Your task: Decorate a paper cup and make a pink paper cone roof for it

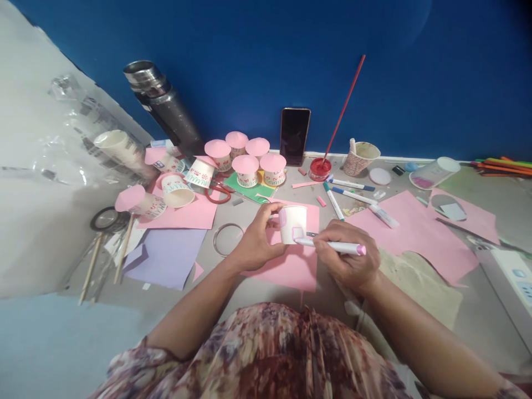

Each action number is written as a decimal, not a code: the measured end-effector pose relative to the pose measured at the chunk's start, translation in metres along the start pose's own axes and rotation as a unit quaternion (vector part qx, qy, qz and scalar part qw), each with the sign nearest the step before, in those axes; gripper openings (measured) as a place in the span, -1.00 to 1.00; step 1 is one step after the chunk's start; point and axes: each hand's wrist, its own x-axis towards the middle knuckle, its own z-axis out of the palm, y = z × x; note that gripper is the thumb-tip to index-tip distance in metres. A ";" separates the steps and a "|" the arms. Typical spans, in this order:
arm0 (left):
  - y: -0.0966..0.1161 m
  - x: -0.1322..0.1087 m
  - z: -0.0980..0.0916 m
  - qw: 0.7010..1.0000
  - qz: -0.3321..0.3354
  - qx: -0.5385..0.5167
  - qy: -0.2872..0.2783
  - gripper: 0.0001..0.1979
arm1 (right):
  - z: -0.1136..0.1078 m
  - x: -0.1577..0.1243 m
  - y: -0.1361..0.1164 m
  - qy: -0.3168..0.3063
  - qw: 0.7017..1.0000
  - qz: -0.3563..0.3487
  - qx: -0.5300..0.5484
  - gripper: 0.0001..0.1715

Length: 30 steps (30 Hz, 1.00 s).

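Observation:
A white paper cup (pixel 294 217) with pink outlines drawn on its side is held in my left hand (pixel 260 239), fingers and thumb round its left side. My right hand (pixel 349 256) grips a white marker (pixel 338 247) with a pink end, and its tip touches the cup beside a small pink square. Beneath the cup lies a pink paper sheet (pixel 301 271). Behind, several decorated cups stand with pink cone tops, such as this pink cone (pixel 245 164). A metal ring (pixel 216 242) lies left of my left hand.
A steel flask (pixel 166 105) and a phone (pixel 294 136) stand at the back. Red scissors (pixel 219 194), a red paint pot (pixel 320 168) with a stick, and loose markers (pixel 333 201) lie behind my hands. Purple paper (pixel 168 257) is left; pink paper (pixel 419 233) and a power strip (pixel 509 282) are right.

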 end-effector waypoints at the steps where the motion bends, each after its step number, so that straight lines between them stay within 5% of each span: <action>1: 0.000 0.000 0.000 1.000 -0.001 -0.001 0.000 -0.24 | 0.000 0.000 0.000 0.005 1.000 -0.002 -0.005 -0.76; 16: -0.001 0.000 0.000 1.000 -0.009 -0.011 0.007 -0.24 | -0.006 -0.004 0.002 0.031 0.994 0.088 -0.048 -0.72; 23: 0.007 0.000 0.002 0.999 -0.003 0.049 -0.003 -0.25 | 0.000 -0.002 0.003 0.035 0.999 0.005 -0.012 -0.78; 30: 0.007 -0.001 0.003 0.999 -0.001 0.047 -0.005 -0.25 | 0.001 0.002 0.001 0.014 1.000 -0.007 -0.011 -0.77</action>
